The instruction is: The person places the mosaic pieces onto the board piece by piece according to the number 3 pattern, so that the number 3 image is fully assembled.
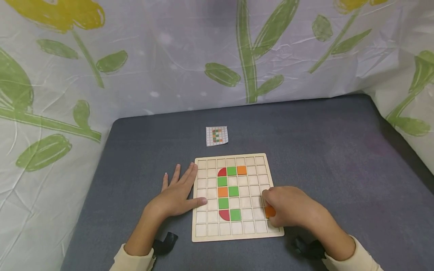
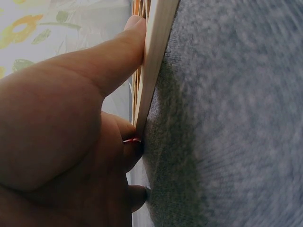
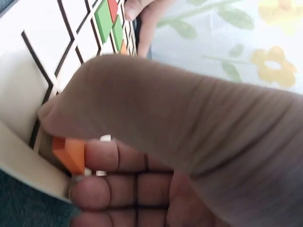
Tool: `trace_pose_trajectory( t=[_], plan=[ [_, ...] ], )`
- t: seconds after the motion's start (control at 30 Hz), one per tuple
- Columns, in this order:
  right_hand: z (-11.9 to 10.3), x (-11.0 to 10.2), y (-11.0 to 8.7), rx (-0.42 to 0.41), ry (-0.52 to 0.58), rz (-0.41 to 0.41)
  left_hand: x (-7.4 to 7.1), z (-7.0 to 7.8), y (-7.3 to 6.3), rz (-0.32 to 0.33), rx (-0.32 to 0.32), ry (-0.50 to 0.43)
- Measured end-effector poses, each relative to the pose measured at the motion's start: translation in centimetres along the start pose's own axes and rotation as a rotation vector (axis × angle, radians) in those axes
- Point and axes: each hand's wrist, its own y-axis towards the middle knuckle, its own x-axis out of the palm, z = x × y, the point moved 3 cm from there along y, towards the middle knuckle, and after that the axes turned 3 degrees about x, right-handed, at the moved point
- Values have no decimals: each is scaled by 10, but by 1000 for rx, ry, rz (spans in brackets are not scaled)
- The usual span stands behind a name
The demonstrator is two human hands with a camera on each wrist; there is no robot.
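Observation:
A square wooden grid board (image 1: 251, 227) lies on the table, holding several green, orange and red tiles in a C- or E-like shape. My left hand (image 1: 176, 197) rests at the board's left edge, fingers spread, its thumb on the grid. At the right edge, my right hand (image 1: 293, 207) pinches an orange square tile (image 3: 71, 153) between thumb and fingers. That tile looks tilted over the lower right cells, partly hidden by the hand. Among the placed tiles are a red rounded tile (image 1: 224, 215) and, beside it, a green tile (image 1: 235, 215) in the lower row.
Beyond the board lies a small paper card (image 1: 217, 136) printed with a coloured grid pattern. The dark grey table (image 1: 339, 158) meets a hanging white cloth (image 1: 169, 67) with painted flowers at the back and sides. Black straps (image 1: 165, 243) sit by both wrists.

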Motion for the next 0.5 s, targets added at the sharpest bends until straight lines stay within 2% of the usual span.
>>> trace_pose_trajectory(
  t=[0.23,0.5],
  plan=[
    [4,-2,0,-10,65,-23,4,-4,2,11,6,-3],
    [2,1,5,-51,78,-14,-2,1,0,-6,0,-5]
  ],
)
